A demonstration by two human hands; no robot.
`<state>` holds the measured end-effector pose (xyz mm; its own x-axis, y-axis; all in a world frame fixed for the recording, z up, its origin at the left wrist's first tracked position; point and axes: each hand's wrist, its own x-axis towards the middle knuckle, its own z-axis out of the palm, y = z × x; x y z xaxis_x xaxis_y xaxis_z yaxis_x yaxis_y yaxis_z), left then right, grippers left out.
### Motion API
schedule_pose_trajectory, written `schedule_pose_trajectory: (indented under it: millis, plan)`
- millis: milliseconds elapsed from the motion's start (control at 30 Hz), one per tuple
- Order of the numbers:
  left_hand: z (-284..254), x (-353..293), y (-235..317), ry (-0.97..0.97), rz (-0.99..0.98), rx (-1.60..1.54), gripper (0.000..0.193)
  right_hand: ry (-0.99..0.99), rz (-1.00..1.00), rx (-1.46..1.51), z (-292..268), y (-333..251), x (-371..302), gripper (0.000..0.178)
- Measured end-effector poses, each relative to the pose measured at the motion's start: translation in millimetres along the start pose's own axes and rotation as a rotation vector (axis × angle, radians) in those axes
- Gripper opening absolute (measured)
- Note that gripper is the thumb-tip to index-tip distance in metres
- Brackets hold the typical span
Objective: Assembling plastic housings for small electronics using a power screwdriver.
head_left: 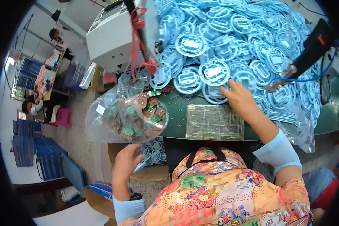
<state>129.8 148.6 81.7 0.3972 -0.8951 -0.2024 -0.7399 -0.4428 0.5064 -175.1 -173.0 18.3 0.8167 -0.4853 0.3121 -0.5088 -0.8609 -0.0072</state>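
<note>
My right hand (238, 98) reaches forward onto a big heap of round light-blue plastic discs (229, 41), its fingertips on one disc (215, 94) at the heap's near edge. My left hand (126, 162) is low at the table's left front, fingers curled on a light-blue disc (143, 165) above a cardboard box of the same discs (154, 150). Just above that hand sits a clear plastic bag (126, 115) full of small green and brown circuit boards. Both forearms wear light-blue sleeve covers.
A grey rectangular pad (214, 122) lies on the green table (327, 120) in front of me. A white machine (115, 35) with red cord stands back left. A black tool (312, 45) with a blue hose hangs at the right. Blue crates (45, 158) and seated people are at far left.
</note>
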Motion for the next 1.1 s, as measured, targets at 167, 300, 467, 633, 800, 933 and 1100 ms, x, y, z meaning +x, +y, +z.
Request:
schedule_pose_trajectory:
  millis: [167, 300, 467, 633, 800, 933, 1100]
  plan:
    - [35.7, 70.8, 39.0, 0.262, 0.357, -0.004, 0.017, 0.052, 0.026, 0.165, -3.8, -4.0, 15.7, 0.049]
    - [45.3, 105.1, 39.9, 0.257, 0.317, 0.224, 0.022, 0.198, 0.172, 0.339, -2.4, -9.0, 19.8, 0.036]
    - [47.7, 116.7, 39.3, 0.148, 0.220, 0.386, 0.035, 0.410, 0.363, 0.510, -7.8, -4.9, 2.9, 0.017]
    - [58.0, 120.6, 31.5, 0.279, 0.182, 0.411, 0.020, 0.440, 0.499, 0.736, -16.3, -14.2, -23.7, 0.010]
    - [48.9, 124.9, 57.6, 0.481, 0.290, -0.222, 0.016, 0.143, 0.970, 1.363, -21.9, -25.8, -53.9, 0.015]
    - [68.6, 122.8, 89.2, -0.004, 0.054, -0.944, 0.017, 0.002, 1.021, 1.427, -21.0, -32.1, -69.1, 0.018]
    - [118.1, 116.5, 103.5, -0.130, 0.029, -0.632, 0.019, 0.037, 0.953, 1.207, -22.6, -49.3, -84.5, 0.021]
